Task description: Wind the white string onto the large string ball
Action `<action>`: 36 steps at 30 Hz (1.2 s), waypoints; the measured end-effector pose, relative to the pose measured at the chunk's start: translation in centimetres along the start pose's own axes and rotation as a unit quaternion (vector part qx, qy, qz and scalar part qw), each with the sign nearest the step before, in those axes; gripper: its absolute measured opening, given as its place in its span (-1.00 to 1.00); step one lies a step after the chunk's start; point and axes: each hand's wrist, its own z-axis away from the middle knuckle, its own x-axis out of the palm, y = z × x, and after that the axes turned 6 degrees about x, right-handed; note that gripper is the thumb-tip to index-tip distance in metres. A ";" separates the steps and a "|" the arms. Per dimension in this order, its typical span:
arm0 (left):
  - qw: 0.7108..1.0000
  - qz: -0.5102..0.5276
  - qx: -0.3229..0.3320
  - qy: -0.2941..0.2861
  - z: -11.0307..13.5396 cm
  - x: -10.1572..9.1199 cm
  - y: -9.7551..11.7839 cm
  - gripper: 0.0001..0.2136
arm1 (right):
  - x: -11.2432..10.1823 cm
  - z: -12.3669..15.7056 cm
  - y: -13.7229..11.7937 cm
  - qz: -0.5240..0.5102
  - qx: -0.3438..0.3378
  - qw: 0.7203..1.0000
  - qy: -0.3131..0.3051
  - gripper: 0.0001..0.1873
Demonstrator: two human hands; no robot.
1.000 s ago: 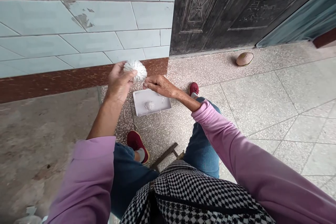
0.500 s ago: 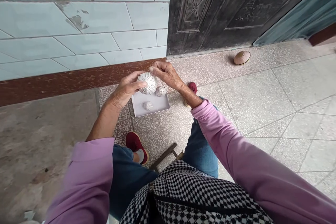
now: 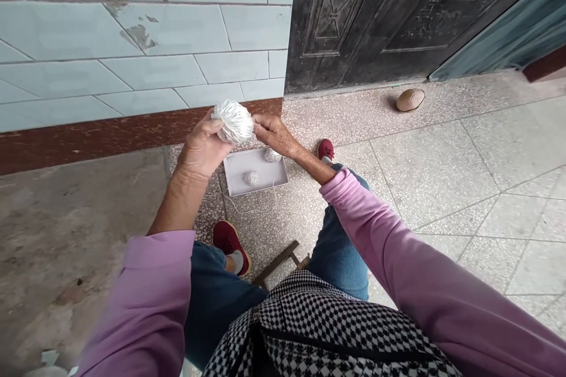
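A ball of white yarn (image 3: 234, 121) rests in my left hand (image 3: 204, 144), whose fingers and thumb are wrapped round its left side and underside. At the ball's right edge, my right hand (image 3: 277, 136) is closed in a pinch on the yarn; the exact strand is hard to make out. Below the hands a shallow white box lid (image 3: 234, 183) lies on the floor. Inside it are a small yarn ball (image 3: 252, 178) and a larger one (image 3: 273, 155), partly covered by my right hand. Loose yarn (image 3: 254, 211) trails over the lid's front edge onto the floor.
A tiled wall (image 3: 154, 85) and a dark carved door (image 3: 354, 23) stand in front. A round brownish object (image 3: 410, 100) lies by the door. My red shoes (image 3: 227, 238) flank the lid, and a wooden stool part (image 3: 278, 263) shows between my legs.
The yarn ball has been raised a little, shifted left and turned in my left hand. My right hand has moved from the ball's top to its right side.
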 end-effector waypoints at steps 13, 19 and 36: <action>0.997 0.037 0.012 0.061 -1.1 -1.8 -1.0 -0.24 | 0.4 0.7 0.3 0.065 0.000 0.995 -0.072 -0.60; 0.994 0.015 0.027 0.101 -1.8 -3.6 -0.8 -0.15 | 0.8 0.7 0.7 -0.019 -0.001 0.991 -0.133 -0.39; 0.988 -0.124 -0.038 -0.083 -0.1 -0.6 -1.4 -0.39 | -2.6 0.8 -1.4 -0.025 0.010 0.999 0.038 -0.51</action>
